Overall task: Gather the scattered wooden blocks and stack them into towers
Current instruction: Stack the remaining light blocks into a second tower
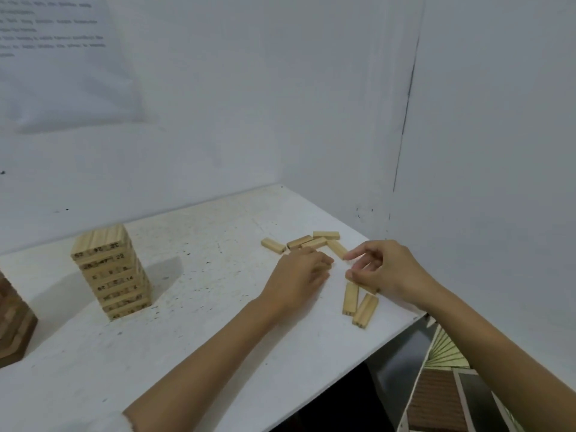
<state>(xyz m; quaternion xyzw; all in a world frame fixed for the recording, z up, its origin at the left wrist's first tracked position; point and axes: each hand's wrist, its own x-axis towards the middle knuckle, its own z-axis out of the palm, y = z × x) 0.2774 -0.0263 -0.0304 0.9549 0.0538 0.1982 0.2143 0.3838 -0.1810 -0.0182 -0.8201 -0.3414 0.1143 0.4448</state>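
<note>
A tall tower of numbered wooden blocks (110,272) stands on the left of the white table (202,307). Several loose blocks lie on the right: a cluster at the back (299,241) and two side by side nearer the front edge (365,310). My left hand (299,275) rests palm down just below the back cluster, its fingers curled under and hiding whatever they cover. My right hand (386,272) hovers with its fingers apart. Its index tip is at the end of an angled block (336,248), and its thumb is over another block (369,288).
A darker wooden tower (12,325) stands at the far left edge. White walls close off the back and the right. The table's right edge (405,322) drops to a patterned floor (442,353). A printed sheet (62,57) hangs on the back wall.
</note>
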